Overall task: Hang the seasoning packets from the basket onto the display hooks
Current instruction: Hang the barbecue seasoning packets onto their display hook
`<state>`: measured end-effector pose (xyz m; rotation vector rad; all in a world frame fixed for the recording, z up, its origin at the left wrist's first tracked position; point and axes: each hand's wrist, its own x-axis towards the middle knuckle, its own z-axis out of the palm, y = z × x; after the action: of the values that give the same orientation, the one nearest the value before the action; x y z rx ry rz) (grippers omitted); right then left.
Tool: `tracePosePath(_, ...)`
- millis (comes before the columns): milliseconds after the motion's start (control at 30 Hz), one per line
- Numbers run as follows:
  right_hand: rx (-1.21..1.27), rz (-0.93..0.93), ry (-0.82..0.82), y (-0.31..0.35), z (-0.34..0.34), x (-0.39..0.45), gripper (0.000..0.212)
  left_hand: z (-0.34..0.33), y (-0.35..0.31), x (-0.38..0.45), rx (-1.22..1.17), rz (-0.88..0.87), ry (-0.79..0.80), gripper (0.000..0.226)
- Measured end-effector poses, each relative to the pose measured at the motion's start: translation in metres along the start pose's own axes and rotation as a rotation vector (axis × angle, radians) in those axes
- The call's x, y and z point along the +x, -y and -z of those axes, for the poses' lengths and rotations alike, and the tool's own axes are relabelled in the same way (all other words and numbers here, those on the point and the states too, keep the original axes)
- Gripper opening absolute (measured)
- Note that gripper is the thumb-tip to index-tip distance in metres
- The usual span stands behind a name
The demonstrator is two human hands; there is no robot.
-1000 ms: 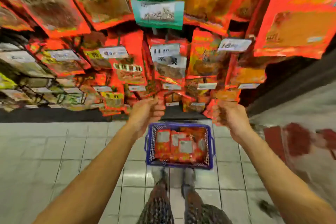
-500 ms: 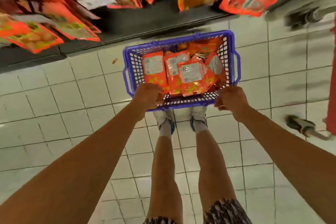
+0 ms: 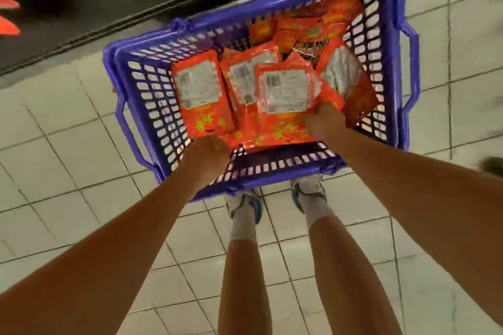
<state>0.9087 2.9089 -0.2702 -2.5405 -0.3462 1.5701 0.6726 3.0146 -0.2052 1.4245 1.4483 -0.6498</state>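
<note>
Blue basket (image 3: 141,106) on the tiled floor (image 3: 60,122) just ahead of my shoes, open tile either side, holding orange seasoning packets (image 3: 201,90) label-side up; my right hand (image 3: 325,121) pinches the front packet (image 3: 285,92), left hand (image 3: 206,155) curls at the near-left corner, grip unclear.

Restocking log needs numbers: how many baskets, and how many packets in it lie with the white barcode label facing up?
Purple basket: 1
Orange seasoning packets lying white label up: 4
Total: 5
More packets lie at the far end, too jumbled to count.
</note>
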Motion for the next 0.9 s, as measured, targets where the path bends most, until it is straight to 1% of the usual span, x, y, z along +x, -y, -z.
tracePosePath(33,0.088,-0.059,0.008,0.004,-0.001,-0.006,0.013,0.0,0.0,-0.001,-0.01,-0.002,-0.028,0.024)
tracePosePath(67,0.239,-0.113,0.036,0.006,-0.002,-0.012,0.001,0.002,-0.003,-0.003,-0.01,-0.012,-0.042,0.027)
tracePosePath(100,0.428,-0.192,0.118,0.009,-0.001,-0.017,0.008,0.004,-0.003,-0.004,-0.002,-0.03,-0.051,0.034)
tracePosePath(133,0.58,-0.249,0.21,0.008,0.001,-0.018,0.011,0.008,-0.005,-0.006,0.027,-0.055,-0.048,0.046)
tracePosePath(167,0.677,-0.277,0.325,0.008,0.006,-0.023,0.01,0.012,-0.005,-0.007,0.081,-0.115,-0.056,0.063)
tracePosePath(233,0.726,-0.257,0.559,0.008,0.015,-0.037,0.007,0.021,-0.009,-0.011,0.226,-0.242,-0.09,0.098)
tracePosePath(267,0.752,-0.253,0.664,0.009,0.019,-0.043,0.009,0.027,-0.012,-0.013,0.303,-0.295,-0.097,0.107)
tracePosePath(300,0.769,-0.252,0.755,0.009,0.021,-0.048,0.009,0.031,-0.016,-0.015,0.375,-0.369,-0.1,0.107)
tracePosePath(333,0.76,-0.249,0.819,0.01,0.023,-0.053,0.01,0.033,-0.02,-0.016,0.434,-0.476,-0.098,0.098)
tracePosePath(367,0.727,-0.24,0.852,0.011,0.024,-0.055,0.01,0.034,-0.023,-0.016,0.475,-0.613,-0.078,0.08)
tracePosePath(400,0.691,-0.238,0.837,0.013,0.024,-0.055,0.013,0.033,-0.026,-0.016,0.496,-0.722,-0.05,0.058)
tracePosePath(433,0.66,-0.24,0.761,0.015,0.023,-0.053,0.018,0.031,-0.028,-0.015,0.484,-0.776,-0.013,0.041)
tracePosePath(467,0.615,-0.234,0.611,0.016,0.022,-0.047,0.025,0.029,-0.03,-0.016,0.44,-0.744,0.015,0.033)
tracePosePath(500,0.527,-0.203,0.406,0.016,0.021,-0.04,0.029,0.025,-0.03,-0.016,0.365,-0.672,0.015,0.031)
tracePosePath(533,0.362,-0.134,0.167,0.013,0.022,-0.032,0.032,0.023,-0.03,-0.014,0.316,-0.584,-0.011,0.031)
tracePosePath(567,0.144,-0.029,-0.046,0.01,0.023,-0.021,0.031,0.021,-0.028,-0.011,0.297,-0.511,-0.047,0.031)
tracePosePath(600,-0.035,0.063,-0.163,0.007,0.025,-0.011,0.033,0.019,-0.026,-0.008,0.303,-0.454,-0.081,0.032)
tracePosePath(633,-0.136,0.102,-0.183,0.005,0.028,0.001,0.04,0.018,-0.023,-0.005,0.301,-0.417,-0.111,0.033)
tracePosePath(733,-0.272,0.018,-0.039,-0.001,0.027,0.03,0.073,0.017,-0.02,-0.002,0.219,-0.399,-0.185,0.031)
tracePosePath(767,-0.339,0.006,-0.017,-0.003,0.026,0.035,0.08,0.016,-0.019,-0.002,0.205,-0.392,-0.197,0.031)
tracePosePath(800,-0.376,0.002,-0.012,-0.005,0.023,0.038,0.081,0.016,-0.018,-0.003,0.199,-0.374,-0.203,0.03)
tracePosePath(833,-0.364,-0.001,-0.016,-0.006,0.022,0.037,0.078,0.015,-0.017,-0.005,0.197,-0.356,-0.206,0.029)
tracePosePath(867,-0.297,0.001,-0.02,-0.009,0.021,0.034,0.069,0.015,-0.016,-0.005,0.189,-0.338,-0.208,0.028)
tracePosePath(900,-0.186,0.011,-0.017,-0.01,0.019,0.027,0.055,0.016,-0.015,-0.006,0.185,-0.319,-0.212,0.027)
